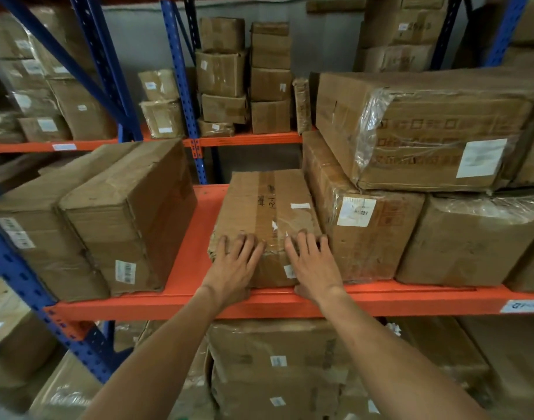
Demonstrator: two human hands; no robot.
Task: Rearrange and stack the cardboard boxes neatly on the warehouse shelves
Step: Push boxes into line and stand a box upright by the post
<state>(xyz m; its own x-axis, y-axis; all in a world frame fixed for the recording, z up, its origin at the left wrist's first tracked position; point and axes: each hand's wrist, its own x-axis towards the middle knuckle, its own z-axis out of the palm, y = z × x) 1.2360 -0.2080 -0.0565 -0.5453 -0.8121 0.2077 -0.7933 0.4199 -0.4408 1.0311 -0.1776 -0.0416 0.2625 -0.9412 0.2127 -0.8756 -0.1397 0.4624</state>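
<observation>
A worn, taped cardboard box lies on the orange shelf in the middle of the head view. My left hand rests flat on its near left corner, fingers spread. My right hand lies flat on its near right corner, thumb down by the shelf's front beam. Neither hand wraps around the box. The box touches a taller taped box on its right. A gap of bare shelf separates it from two large boxes on the left.
A long plastic-wrapped box lies on top of the right-hand boxes. Smaller cartons are stacked on the rear rack behind blue uprights. More boxes fill the shelf below.
</observation>
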